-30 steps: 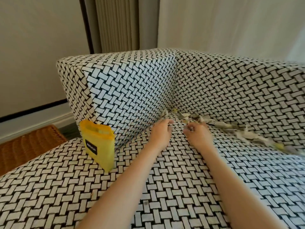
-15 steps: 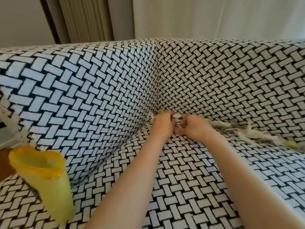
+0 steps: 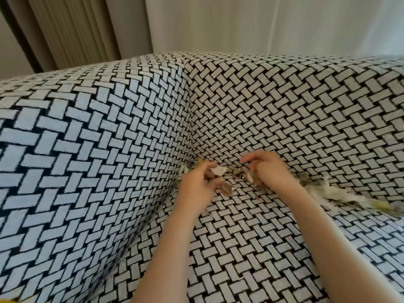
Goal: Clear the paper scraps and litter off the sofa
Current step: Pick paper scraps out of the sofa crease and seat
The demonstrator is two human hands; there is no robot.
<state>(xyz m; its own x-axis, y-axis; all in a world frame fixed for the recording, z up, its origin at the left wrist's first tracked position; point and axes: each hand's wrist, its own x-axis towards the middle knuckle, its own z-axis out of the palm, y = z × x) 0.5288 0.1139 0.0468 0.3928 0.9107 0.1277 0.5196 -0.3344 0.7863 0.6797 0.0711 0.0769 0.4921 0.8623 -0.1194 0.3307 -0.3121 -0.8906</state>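
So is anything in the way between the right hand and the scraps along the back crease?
Nothing visible does. The scraps lie uncovered in the sofa crease, just right of the right hand.

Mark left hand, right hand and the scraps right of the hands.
left hand (image 3: 196,188): head view, back of the hand.
right hand (image 3: 270,171): head view, back of the hand.
scraps (image 3: 336,192): head view, pale piece in the seat crease.
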